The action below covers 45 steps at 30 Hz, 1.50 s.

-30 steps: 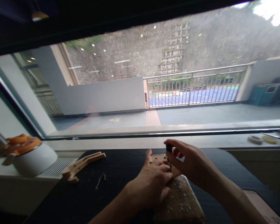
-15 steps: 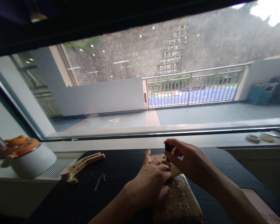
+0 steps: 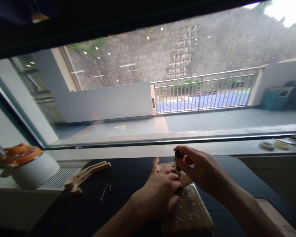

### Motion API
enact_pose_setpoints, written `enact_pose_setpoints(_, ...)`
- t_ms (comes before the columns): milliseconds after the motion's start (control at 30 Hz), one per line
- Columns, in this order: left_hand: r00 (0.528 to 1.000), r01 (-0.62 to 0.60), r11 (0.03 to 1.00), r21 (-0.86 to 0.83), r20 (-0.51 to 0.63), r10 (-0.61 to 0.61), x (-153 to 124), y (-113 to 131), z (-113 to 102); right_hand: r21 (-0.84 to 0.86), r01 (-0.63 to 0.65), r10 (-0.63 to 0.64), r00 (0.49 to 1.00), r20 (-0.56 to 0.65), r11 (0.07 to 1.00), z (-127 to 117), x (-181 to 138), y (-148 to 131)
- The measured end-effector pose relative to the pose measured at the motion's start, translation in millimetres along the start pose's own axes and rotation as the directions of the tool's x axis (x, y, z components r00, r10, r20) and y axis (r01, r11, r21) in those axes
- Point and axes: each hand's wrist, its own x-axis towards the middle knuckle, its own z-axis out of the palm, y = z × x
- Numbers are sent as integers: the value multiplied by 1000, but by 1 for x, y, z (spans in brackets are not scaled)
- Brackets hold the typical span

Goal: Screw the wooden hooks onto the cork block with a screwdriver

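— What colour was the table (image 3: 128, 197) in the lower middle?

— Black, with pale specks on it.

— And the wooden board (image 3: 189, 210) at the bottom?

— Light brown with white dots. The tool's handle (image 3: 178, 154) was black.

— The pot (image 3: 32, 169) at the left?

— White, with an orange lid (image 3: 21, 153). The wooden piece (image 3: 86, 176) beside it was pale tan.

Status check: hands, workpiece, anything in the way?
Left hand pressing the small wooden piece onto the wooden board. Right hand pinching a small dark-handled tool, upright on the piece. Wooden frame part lies apart, left.
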Motion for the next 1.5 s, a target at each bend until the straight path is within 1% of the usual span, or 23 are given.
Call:
enact_pose_setpoints(133,1000,5,1000,-14,4,-5,0,0,0,-7,6,-7,1000,-14,1000,1,0,-2)
enact_pose_setpoints(333,1000,2,1000,-20,1,-2,1,-1,0,-28,5,-5,1000,8,1000,4,-2,1)
enact_pose_setpoints(567,1000,-5,1000,-5,-6,5,0,-2,0,-25,-29,29,999,28,999,2,-1,0)
enact_pose_setpoints(800,1000,-4,1000,-14,-4,4,0,0,0,-41,12,-13,999,-40,999,4,-1,0)
enact_pose_setpoints(900,1000,-4,1000,-18,-4,4,0,-1,1,-48,31,-33,999,-34,998,3,-2,4)
enact_pose_setpoints(1033,1000,1,1000,-12,1,-1,0,-2,1,-58,15,-17,999,-31,998,2,-3,6)
enact_pose_setpoints(1200,1000,9,1000,-19,-3,-9,0,-1,1,-74,2,-4,1000,-24,997,0,-2,0)
enact_pose_setpoints(1333,1000,8,999,-31,-4,-8,0,1,0,-69,28,-31,998,-51,997,-1,-1,-3)
enact_pose_setpoints(1500,1000,13,999,-38,8,-13,1,2,0,-74,43,-48,997,-59,996,1,-2,0)
